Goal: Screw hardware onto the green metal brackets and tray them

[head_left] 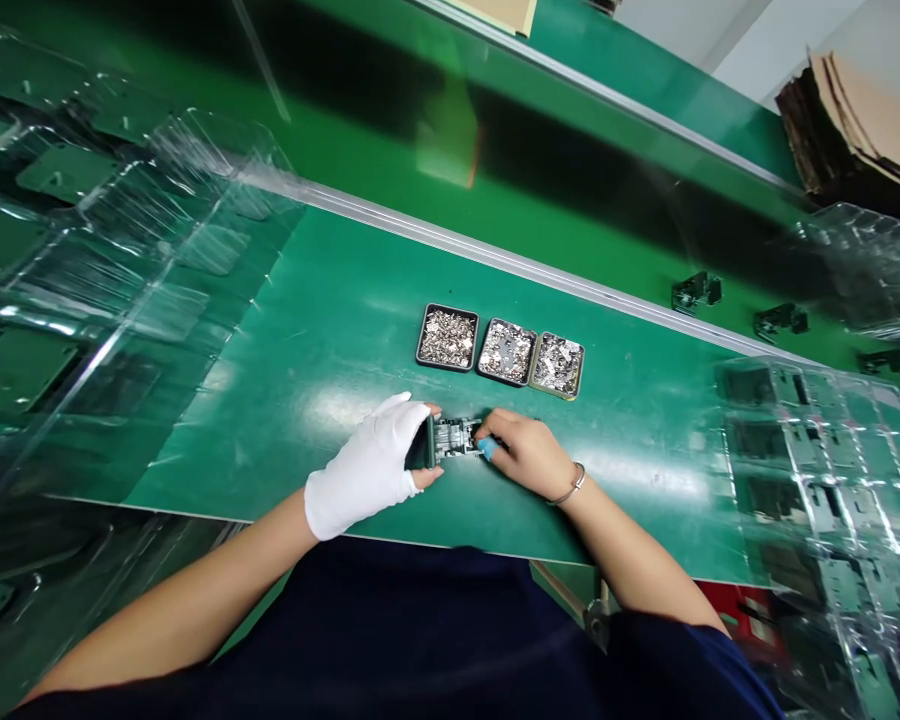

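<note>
My left hand (371,462), in a white glove with bare fingertips, grips the dark end of a small dark-green assembly (454,438) with metal parts inside. My right hand (525,448) is bare, with blue tape on one finger and a bracelet at the wrist. Its thumb and fingers are pinched at the right end of the assembly; whatever small piece may be between them is hidden. Just beyond the hands stand three small trays of tiny shiny metal parts: a left tray (448,338), a middle tray (507,351) and a right tray (558,365).
Clear plastic blister trays (82,250) are on the left, and more blister trays (832,470) with dark parts lie at the right. Behind a metal rail (450,240) runs a green strip with several dark assemblies (696,292). Stacked cardboard (855,130) sits at the upper right.
</note>
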Demonstrator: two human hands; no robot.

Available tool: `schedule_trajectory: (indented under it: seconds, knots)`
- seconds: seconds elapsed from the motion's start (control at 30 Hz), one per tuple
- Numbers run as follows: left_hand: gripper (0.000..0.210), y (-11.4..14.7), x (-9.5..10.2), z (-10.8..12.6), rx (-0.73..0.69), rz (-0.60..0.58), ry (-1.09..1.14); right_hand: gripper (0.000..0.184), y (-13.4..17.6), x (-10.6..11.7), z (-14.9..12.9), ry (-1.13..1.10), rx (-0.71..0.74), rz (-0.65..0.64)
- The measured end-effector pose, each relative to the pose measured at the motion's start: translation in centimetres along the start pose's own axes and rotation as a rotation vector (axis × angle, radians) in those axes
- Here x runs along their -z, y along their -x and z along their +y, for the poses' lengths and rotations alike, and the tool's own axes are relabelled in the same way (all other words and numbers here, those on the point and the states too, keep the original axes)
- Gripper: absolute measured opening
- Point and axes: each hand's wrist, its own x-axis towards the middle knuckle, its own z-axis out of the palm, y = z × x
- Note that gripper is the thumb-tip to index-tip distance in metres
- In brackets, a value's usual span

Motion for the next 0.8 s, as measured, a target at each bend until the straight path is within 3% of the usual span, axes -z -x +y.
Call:
schedule_trajectory:
  seconds: [0.23, 0.3, 0.43, 0.53, 0.6, 0.7, 0.8]
  knots:
    - [0.049, 0.1, 0.1, -0.1, -0.007, 0.01, 0.02, 0.025, -0.1, 0.1, -1.1, 0.105, -0.093, -0.079]
    - [0.049, 0.1, 0.0, -0.1, -0.021, 0.033, 0.021, 0.026, 0.2, 0.0, -0.4, 0.002, -0.041, -0.015]
    - [0.048, 0.1, -0.4, 0.0, -0.111, 0.144, 0.056, 0.017, 0.8, 0.2, 0.5, -0.191, 0.075, 0.291]
    - [0.054, 0.2, -0.5, 0.2, -0.183, 0.185, 0.091, 0.008, 0.7, 0.5, -0.1, -0.376, 0.048, 0.334]
    - [0.07, 0.3, -0.4, 0.3, -0.199, 0.193, 0.088, 0.009, 0.6, 0.6, -1.0, -0.435, 0.036, 0.358]
    - [0.087, 0.2, -0.1, 0.3, -0.193, 0.217, 0.028, 0.006, 0.7, 0.5, -2.6, -0.188, 0.106, 0.407]
    - [0.072, -0.4, -0.4, 0.1, -0.182, 0.234, -0.085, 0.007, 0.9, 0.0, -3.7, 0.179, 0.224, 0.324]
